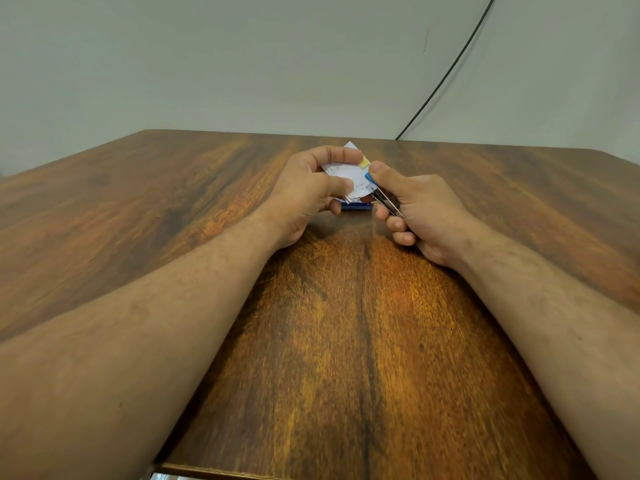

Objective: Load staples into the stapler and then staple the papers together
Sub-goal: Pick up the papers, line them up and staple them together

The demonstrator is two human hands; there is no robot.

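My left hand [311, 195] grips a small stack of white papers [346, 173] with a yellow patch near the top corner, holding it above the table. My right hand [415, 213] is closed around a small stapler [382, 197] with a blue tip and metal body; my thumb presses on its top. The stapler's blue front end meets the right edge of the papers. Under the papers, a small blue staple box [356, 205] lies on the table, mostly hidden.
A brown wood-grain table [346, 341] fills the view, its near edge at the bottom. A plain pale wall stands behind, with a black cable [450, 69] running down to the table's far edge.
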